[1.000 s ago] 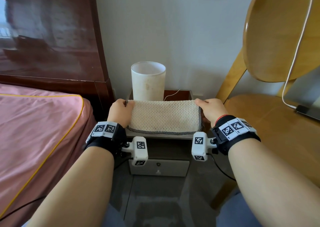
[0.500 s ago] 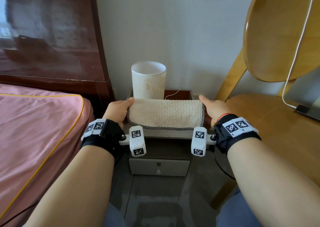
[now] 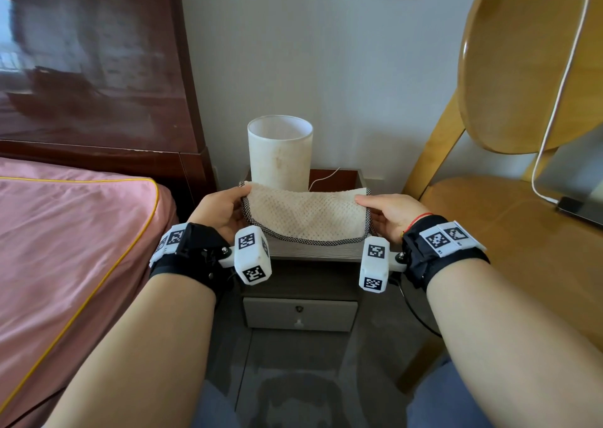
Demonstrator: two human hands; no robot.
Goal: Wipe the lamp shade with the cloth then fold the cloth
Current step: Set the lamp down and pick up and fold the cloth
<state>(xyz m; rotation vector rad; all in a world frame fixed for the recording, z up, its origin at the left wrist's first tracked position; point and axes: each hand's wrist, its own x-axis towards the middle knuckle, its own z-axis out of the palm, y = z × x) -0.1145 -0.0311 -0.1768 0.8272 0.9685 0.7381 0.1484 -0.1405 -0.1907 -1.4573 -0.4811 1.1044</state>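
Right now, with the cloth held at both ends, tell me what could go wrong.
The cloth sags between the left hand and right hand, so the fold may land uneven. The lamp shade stands just behind it; a forward push might knock it. Its thin white cord could snag.

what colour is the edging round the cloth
Dark, black-and-white speckled trim around the beige waffle-textured cloth, seen best in the head view.

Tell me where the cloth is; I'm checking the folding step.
In the head view the cloth is at centre, held between the left hand and right hand, over the nightstand, before the lamp shade.
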